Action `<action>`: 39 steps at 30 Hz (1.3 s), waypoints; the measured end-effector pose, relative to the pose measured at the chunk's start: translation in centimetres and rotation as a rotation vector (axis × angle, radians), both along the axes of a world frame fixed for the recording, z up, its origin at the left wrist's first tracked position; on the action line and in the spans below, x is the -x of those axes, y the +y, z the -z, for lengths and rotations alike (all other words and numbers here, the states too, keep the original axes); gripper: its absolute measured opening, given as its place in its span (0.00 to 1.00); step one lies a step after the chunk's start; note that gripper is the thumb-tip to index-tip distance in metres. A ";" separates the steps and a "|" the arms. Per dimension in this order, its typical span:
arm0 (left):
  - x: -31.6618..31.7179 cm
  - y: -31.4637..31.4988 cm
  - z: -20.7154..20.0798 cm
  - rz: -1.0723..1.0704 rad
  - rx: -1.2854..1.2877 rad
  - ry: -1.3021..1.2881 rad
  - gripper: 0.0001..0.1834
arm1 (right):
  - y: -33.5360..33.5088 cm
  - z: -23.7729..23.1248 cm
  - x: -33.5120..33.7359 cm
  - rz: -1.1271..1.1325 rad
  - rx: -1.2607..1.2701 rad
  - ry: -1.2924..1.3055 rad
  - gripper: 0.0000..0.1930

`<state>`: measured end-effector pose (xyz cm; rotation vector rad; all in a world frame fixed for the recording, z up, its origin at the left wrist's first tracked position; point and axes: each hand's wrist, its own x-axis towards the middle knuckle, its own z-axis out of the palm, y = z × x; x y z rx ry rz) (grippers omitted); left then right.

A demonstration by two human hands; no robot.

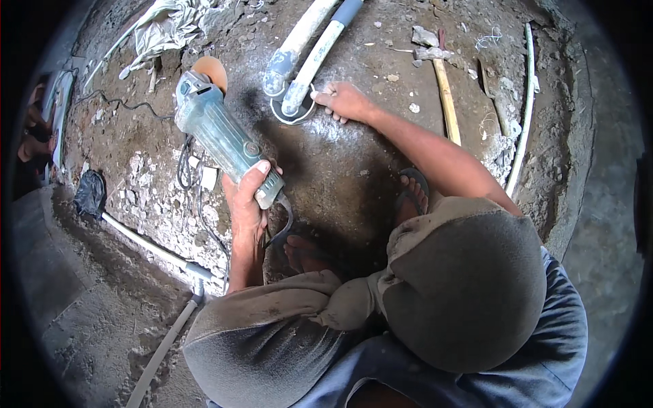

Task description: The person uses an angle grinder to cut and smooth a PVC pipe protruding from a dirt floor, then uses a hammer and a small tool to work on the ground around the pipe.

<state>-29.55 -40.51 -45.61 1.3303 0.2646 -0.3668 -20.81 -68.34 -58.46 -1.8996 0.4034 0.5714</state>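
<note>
My left hand point(250, 192) grips the rear of a teal angle grinder point(221, 129), held up over the dirt with its orange-brown disc point(211, 73) pointing away from me. The disc shows no motion blur. At the middle, my right hand point(345, 102) has thumb and fingers closed on the whitish rim of a short round pipe collar point(294, 121). Inside or over that collar rest the near ends of two dusty pipes, a thicker white one point(297, 42) and a thinner one point(316, 64). Pale dust coats the soil around them.
To the right lie a wooden-handled hammer point(445, 98), a dark blade point(485, 78) and a long white pipe point(529, 102). A cloth sack point(170, 30), black plastic bag point(90, 193) and jointed pipe point(153, 245) are leftward. The grinder's cord point(289, 217) hangs near my feet. Another person point(34, 136) is far left.
</note>
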 end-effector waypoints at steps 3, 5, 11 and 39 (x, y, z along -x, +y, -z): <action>0.0 0.2 -0.4 -0.015 -0.019 -0.009 0.27 | 0.9 0.0 -1.8 -0.121 -0.032 -0.017 0.24; 0.0 -0.1 -0.3 -0.031 -0.035 -0.018 0.27 | 1.2 -0.5 -2.7 -0.262 0.236 -0.101 0.27; -0.8 0.8 -0.4 -0.046 -0.075 -0.034 0.27 | 4.7 0.7 -2.0 0.002 0.342 -0.131 0.25; -3.2 6.1 0.3 -0.145 -0.232 -0.101 0.23 | -20.4 -6.8 10.2 0.056 1.179 0.076 0.24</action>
